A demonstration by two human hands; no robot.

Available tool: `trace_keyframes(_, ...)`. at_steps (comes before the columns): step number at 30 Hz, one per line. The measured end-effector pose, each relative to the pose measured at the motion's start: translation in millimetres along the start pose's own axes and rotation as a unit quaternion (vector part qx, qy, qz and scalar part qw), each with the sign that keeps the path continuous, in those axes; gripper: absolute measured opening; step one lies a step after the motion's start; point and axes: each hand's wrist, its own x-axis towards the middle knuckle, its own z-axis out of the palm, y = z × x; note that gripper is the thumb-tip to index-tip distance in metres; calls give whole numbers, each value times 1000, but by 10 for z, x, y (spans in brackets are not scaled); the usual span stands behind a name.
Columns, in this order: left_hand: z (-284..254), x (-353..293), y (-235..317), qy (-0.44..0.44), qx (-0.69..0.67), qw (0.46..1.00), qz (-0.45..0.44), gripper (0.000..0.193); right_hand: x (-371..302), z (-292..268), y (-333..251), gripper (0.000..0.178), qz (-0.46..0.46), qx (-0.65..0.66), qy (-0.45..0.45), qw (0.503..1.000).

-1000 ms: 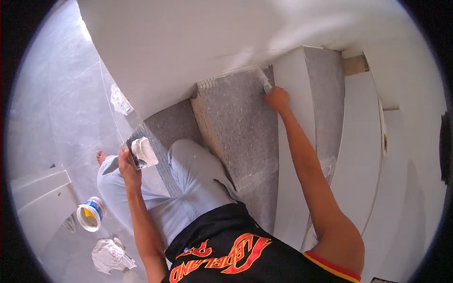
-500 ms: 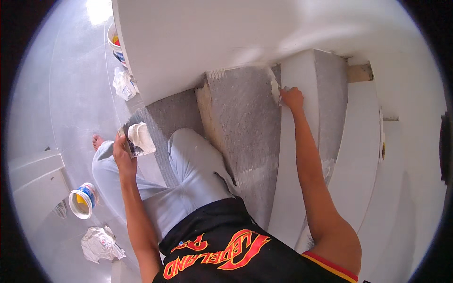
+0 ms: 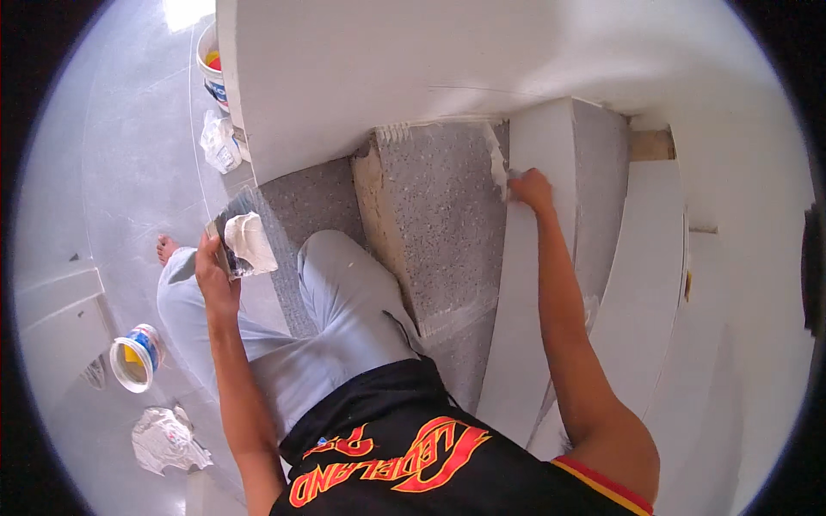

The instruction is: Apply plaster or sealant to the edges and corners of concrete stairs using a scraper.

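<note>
My left hand [image 3: 213, 268] is closed around a wide metal putty blade [image 3: 238, 206] that carries a thick mound of white putty [image 3: 249, 243]. It hovers above my bent left leg. At the right, my right hand [image 3: 534, 189] is closed on a small putty knife [image 3: 514, 179], mostly hidden by the fingers. The knife presses at the joint where a speckled grey stair step [image 3: 443, 206] meets a white riser panel [image 3: 535, 232]. A white putty streak [image 3: 497, 162] runs along that joint, just beyond my right hand.
A smooth white wall [image 3: 370, 69] curves along the far side of the steps. On the grey floor at left stand a bucket [image 3: 138, 359] and another bucket [image 3: 209, 64], near a crumpled white bag [image 3: 170, 440] and a white bag [image 3: 221, 142]. More white panels [image 3: 632, 267] rise at right.
My right hand has slid a little toward me along the joint, and the putty streak behind it shows longer. The view has shifted slightly; my left hand still holds the loaded blade.
</note>
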Motion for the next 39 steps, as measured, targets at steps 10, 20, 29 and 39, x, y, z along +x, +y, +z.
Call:
trace_keyframes(10,-77,20,-33,-16,3,1000,4,34,736,-170,-114,28,-414,-66,269,867)
trace_keyframes(20,-129,85,-100,23,0,999,-38,35,1030,-219,-113,32,-436,-222,280,826)
trace_keyframes(29,39,-25,-30,17,109,994,18,35,298,-85,169,16,-401,-257,100,874)
trace_keyframes(39,6,-18,19,43,-14,999,-28,38,39,360,394,34,-257,-256,-4,932)
